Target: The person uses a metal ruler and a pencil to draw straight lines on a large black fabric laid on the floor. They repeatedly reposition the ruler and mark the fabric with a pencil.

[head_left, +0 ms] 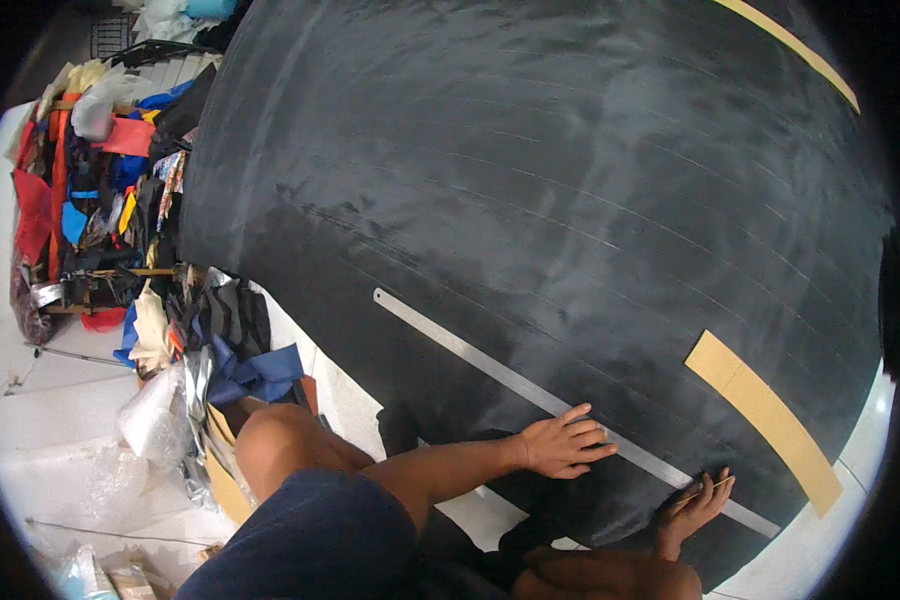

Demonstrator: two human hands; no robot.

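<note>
A long metal ruler lies slantwise across a large black sheet of material. My left hand rests on the ruler with its fingers spread, pressing near the middle of its length. Farther along, near the ruler's right end, my right hand pinches a thin yellowish pencil-like stick close to the ruler's edge. The stick's tip is too small to make out. Faint pale lines run across the black sheet, several roughly alongside the ruler.
A tan curved strip lies on the sheet at right, another tan strip at the far right. A rack of colourful fabric pieces stands at left. Clear plastic wrap and dark blue cloth sit by my left knee.
</note>
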